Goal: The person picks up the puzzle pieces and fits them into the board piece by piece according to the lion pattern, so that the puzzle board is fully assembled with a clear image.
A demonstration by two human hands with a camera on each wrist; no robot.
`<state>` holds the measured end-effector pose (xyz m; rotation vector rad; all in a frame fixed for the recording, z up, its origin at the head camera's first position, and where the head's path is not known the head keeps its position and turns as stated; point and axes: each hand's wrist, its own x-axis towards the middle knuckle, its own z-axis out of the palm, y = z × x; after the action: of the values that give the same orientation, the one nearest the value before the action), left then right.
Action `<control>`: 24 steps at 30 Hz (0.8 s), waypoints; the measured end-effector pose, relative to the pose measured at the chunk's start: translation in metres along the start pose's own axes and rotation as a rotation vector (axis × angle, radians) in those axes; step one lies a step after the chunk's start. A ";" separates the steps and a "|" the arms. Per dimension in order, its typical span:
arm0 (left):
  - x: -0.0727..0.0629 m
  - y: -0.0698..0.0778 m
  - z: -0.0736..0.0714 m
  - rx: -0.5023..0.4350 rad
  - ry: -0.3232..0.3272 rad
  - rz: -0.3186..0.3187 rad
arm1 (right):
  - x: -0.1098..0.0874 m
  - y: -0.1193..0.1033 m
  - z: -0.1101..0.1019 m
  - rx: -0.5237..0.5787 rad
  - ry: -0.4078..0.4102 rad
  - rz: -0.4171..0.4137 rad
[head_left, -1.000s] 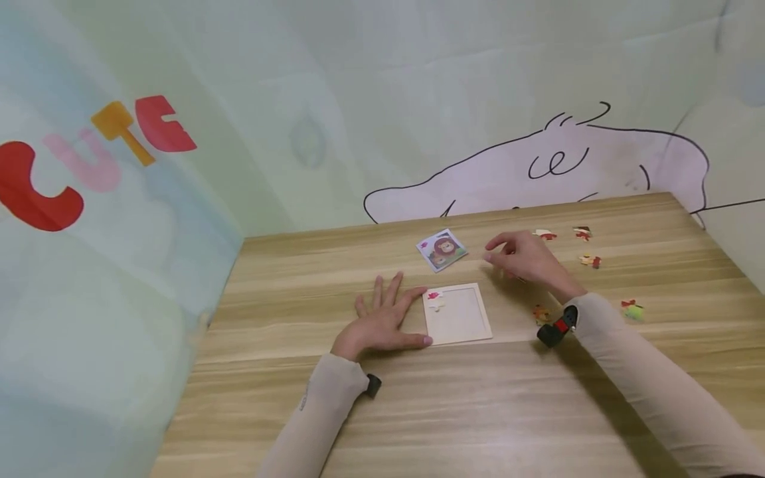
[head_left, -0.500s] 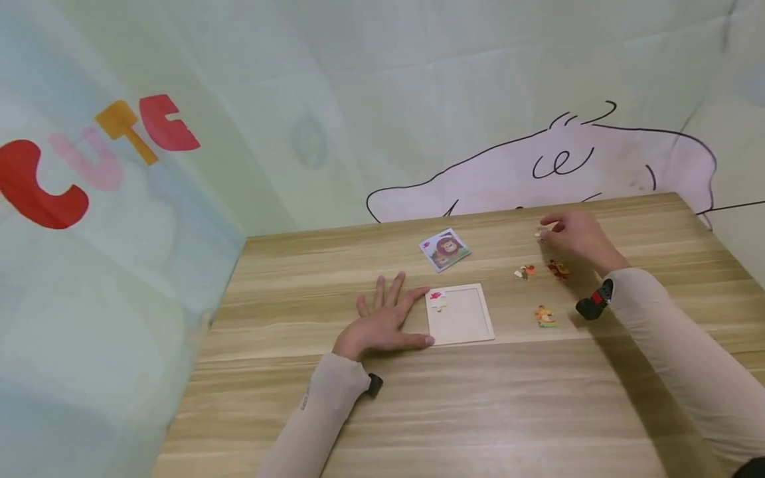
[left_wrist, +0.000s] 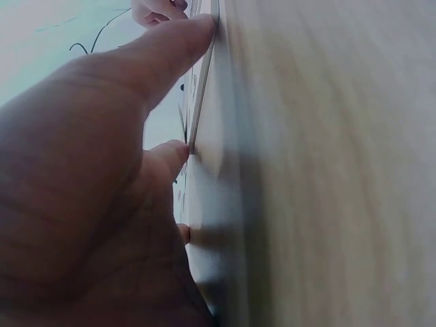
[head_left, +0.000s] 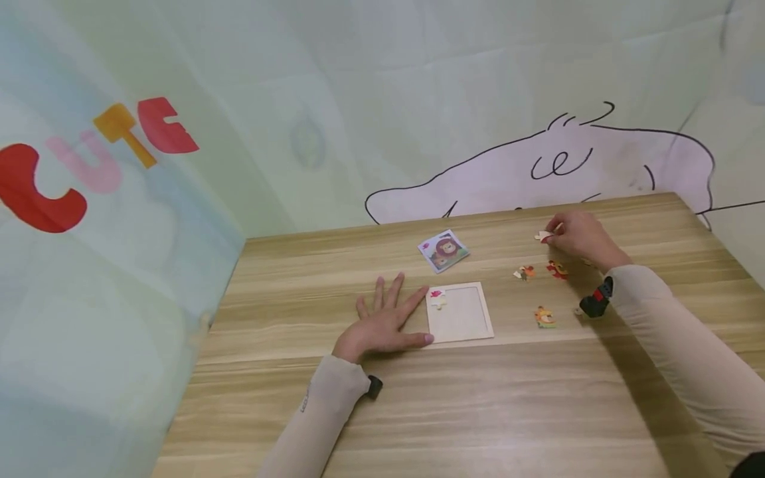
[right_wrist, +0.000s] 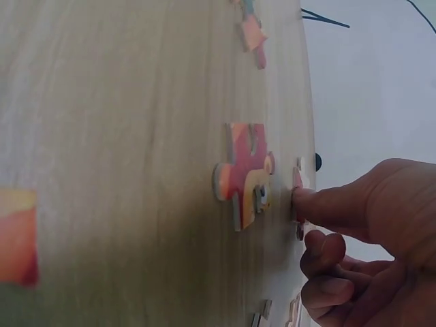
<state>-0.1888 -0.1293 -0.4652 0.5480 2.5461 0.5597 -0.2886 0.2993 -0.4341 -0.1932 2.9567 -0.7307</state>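
Note:
In the head view, a pale square puzzle tray [head_left: 459, 335] lies on the wooden table. One puzzle piece [head_left: 439, 300] with a pink mark sits in its upper left corner. My left hand [head_left: 379, 328] rests flat with spread fingers. Its thumb and index fingertips touch the tray's left edge, also visible in the left wrist view. Farther right, my right hand [head_left: 581, 238] pinches a white and red puzzle piece [head_left: 542, 236] at the tabletop. In the right wrist view the thumb [right_wrist: 327, 208] presses on that piece; its far side is hidden.
A lion picture card [head_left: 443, 251] lies behind the tray. Loose pieces lie near the right hand: an orange and grey piece [head_left: 524, 273], a red lion piece [right_wrist: 248, 177] and an orange and green piece [head_left: 544, 317]. Others are partly hidden under the right wrist.
My right hand has moved from beside the picture card to the right and back, onto the white and red piece, which has shifted slightly. The left hand has stayed at the tray.

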 end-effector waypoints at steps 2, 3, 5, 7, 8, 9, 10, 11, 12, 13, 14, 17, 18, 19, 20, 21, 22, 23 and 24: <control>0.000 0.000 0.000 -0.001 0.001 0.003 | 0.000 0.000 0.000 0.007 0.006 0.006; 0.000 0.001 0.001 -0.004 0.003 0.004 | -0.001 0.000 0.000 0.011 0.010 0.010; 0.000 0.001 0.001 -0.011 0.004 0.003 | -0.001 -0.001 0.000 0.024 0.019 0.017; -0.001 0.001 0.001 -0.017 0.006 0.002 | -0.002 -0.002 0.000 0.050 0.030 0.019; -0.001 0.001 0.001 -0.019 0.007 0.000 | -0.003 -0.002 0.000 0.062 0.034 0.019; -0.001 0.001 0.001 -0.021 0.008 -0.001 | -0.004 -0.003 0.000 0.076 0.039 0.020; -0.001 0.001 0.001 -0.021 0.008 -0.001 | -0.006 -0.004 0.000 0.094 0.046 0.022; -0.001 0.001 0.000 -0.021 0.007 -0.002 | -0.008 -0.005 0.000 0.115 0.053 0.024; -0.001 0.001 0.000 -0.021 0.006 -0.003 | -0.009 -0.006 0.000 0.138 0.061 0.027; -0.001 0.001 0.000 -0.020 0.004 -0.004 | -0.012 -0.007 0.000 0.168 0.063 0.031; 0.000 0.001 0.000 -0.020 0.004 -0.004 | -0.014 -0.009 0.000 0.198 0.067 0.036; 0.000 0.002 -0.001 -0.020 0.001 -0.003 | -0.020 -0.017 0.002 0.281 0.069 0.037; 0.000 0.002 -0.001 -0.020 0.001 -0.002 | -0.022 -0.021 0.003 0.303 0.064 0.039; 0.000 0.002 -0.001 -0.020 0.001 -0.002 | -0.024 -0.025 0.005 0.330 0.054 0.045; 0.000 0.002 -0.001 -0.021 0.002 -0.001 | -0.025 -0.029 0.006 0.349 0.045 0.050; 0.000 0.002 -0.001 -0.020 0.002 -0.002 | -0.027 -0.033 0.007 0.364 0.036 0.053; 0.000 0.002 -0.001 -0.020 0.001 -0.003 | -0.028 -0.037 0.008 0.376 0.027 0.051; 0.000 0.002 -0.001 -0.019 0.000 -0.005 | -0.030 -0.041 0.010 0.387 0.021 0.050; 0.000 0.002 -0.001 -0.019 -0.001 -0.006 | -0.032 -0.045 0.011 0.401 0.010 0.052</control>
<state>-0.1889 -0.1275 -0.4631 0.5344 2.5377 0.5806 -0.2517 0.2597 -0.4208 -0.0812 2.7347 -1.2920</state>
